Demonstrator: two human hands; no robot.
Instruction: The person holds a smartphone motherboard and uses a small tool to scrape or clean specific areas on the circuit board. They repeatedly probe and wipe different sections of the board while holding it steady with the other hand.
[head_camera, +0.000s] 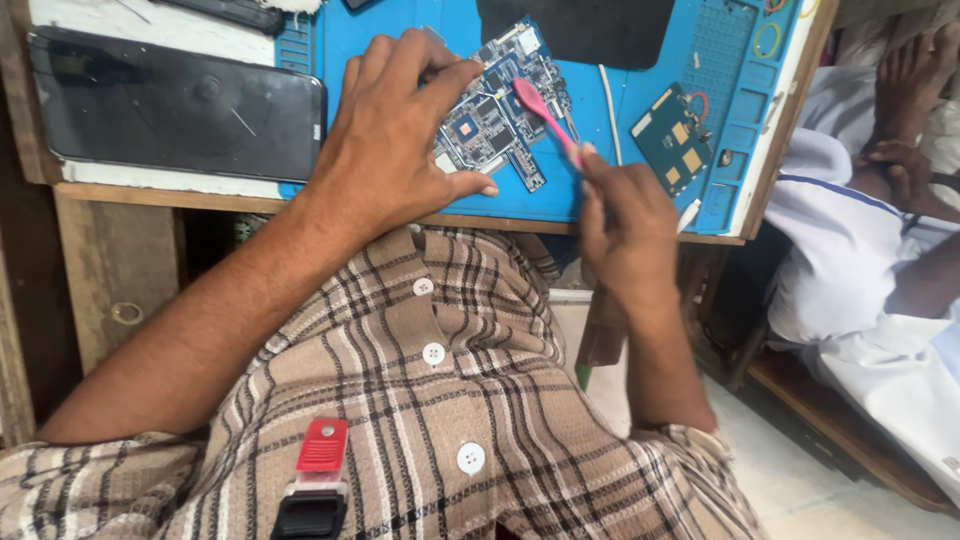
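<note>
Blue mat (400, 40) on the desk carries the board (497, 105); my left hand (385, 140) spreads to pin it, my right hand (622, 215) pinches the pink brush (545, 118) mid-scrub; next stroke wants light pressure.

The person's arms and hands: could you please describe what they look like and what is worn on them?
Both hands, left hand and right hand, are bare: no gloves, rings or watch show. The forearms are bare too. Short sleeves of a beige shirt with a dark and white check and white buttons begin near the elbows. No markings or cables show on the arms.
</note>
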